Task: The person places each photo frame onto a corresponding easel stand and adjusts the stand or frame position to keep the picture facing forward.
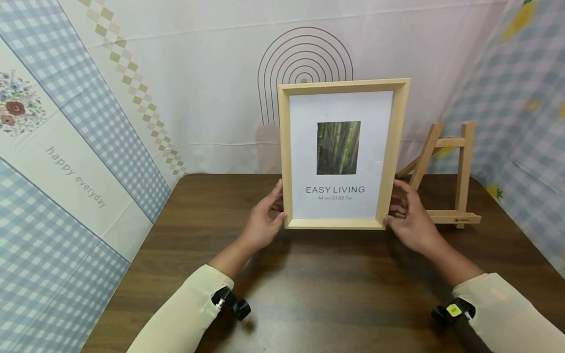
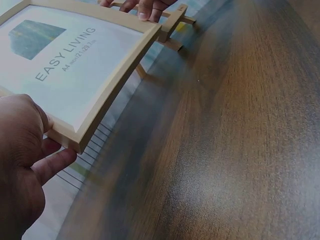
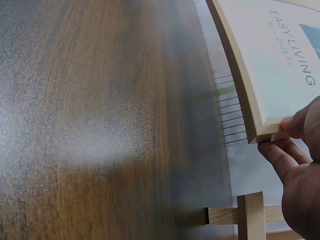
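A light wooden picture frame (image 1: 337, 224) stands upright in the air above the table, its front with a bamboo photo and the words EASY LIVING facing me. My left hand (image 1: 264, 218) grips its left side near the lower corner, thumb on the front edge and fingers behind. On the opposite side my right hand (image 1: 410, 218) pinches the lower right corner the same way. In the right wrist view the frame's corner (image 3: 257, 132) sits between thumb and fingers. A wooden easel (image 1: 463, 176) stands just right of the frame, partly behind my right hand.
The dark wooden table (image 1: 335, 289) spreads below both arms. A white cloth with a printed arch (image 1: 304, 49) hangs behind it. Blue checked cloths flank the left (image 1: 88, 88) and right (image 1: 507, 142) sides.
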The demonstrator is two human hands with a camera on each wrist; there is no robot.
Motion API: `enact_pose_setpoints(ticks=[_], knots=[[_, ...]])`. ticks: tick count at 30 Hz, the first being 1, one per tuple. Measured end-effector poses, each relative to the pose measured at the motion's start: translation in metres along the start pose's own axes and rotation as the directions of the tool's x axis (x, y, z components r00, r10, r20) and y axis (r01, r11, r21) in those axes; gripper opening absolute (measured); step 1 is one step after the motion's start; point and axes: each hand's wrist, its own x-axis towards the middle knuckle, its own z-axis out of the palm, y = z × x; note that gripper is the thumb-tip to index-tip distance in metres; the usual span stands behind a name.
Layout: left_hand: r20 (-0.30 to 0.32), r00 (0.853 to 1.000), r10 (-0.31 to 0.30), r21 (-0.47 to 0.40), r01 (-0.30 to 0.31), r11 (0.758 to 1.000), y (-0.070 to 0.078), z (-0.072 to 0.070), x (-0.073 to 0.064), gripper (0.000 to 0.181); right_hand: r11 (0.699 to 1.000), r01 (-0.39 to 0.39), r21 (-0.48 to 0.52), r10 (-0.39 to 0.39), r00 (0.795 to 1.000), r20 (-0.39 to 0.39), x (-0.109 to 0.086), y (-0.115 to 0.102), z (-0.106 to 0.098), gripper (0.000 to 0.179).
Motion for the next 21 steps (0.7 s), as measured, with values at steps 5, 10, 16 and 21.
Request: enact_pose_setpoints(ticks=[5,10,16,21], knots=[[-0.007,1.0,0.016,0.006,-0.016,1.0,-0.0023,0.0011,0.001,0.085,1.0,0.006,-0.013,-0.006,1.0,-0.001,-0.0014,-0.0002,-0.0001,0.091],[-0.01,1.0,0.028,0.014,-0.027,1.0,-0.0042,0.001,0.0009,0.085,1.0,0.005,-0.017,-0.005,1.0,-0.013,-0.0025,-0.0011,0.0007,0.092],[-0.015,0.999,0.038,0.007,-0.038,0.999,-0.0058,0.001,0.002,0.084,0.999,0.014,-0.031,-0.015,1.0,-0.019,-0.0021,-0.0018,0.0014,0.094],[-0.027,0.998,0.052,0.004,-0.051,0.999,-0.0081,0.0022,0.0034,0.085,0.999,0.02,-0.033,-0.02,0.999,-0.026,-0.0025,-0.0023,0.0022,0.094]])
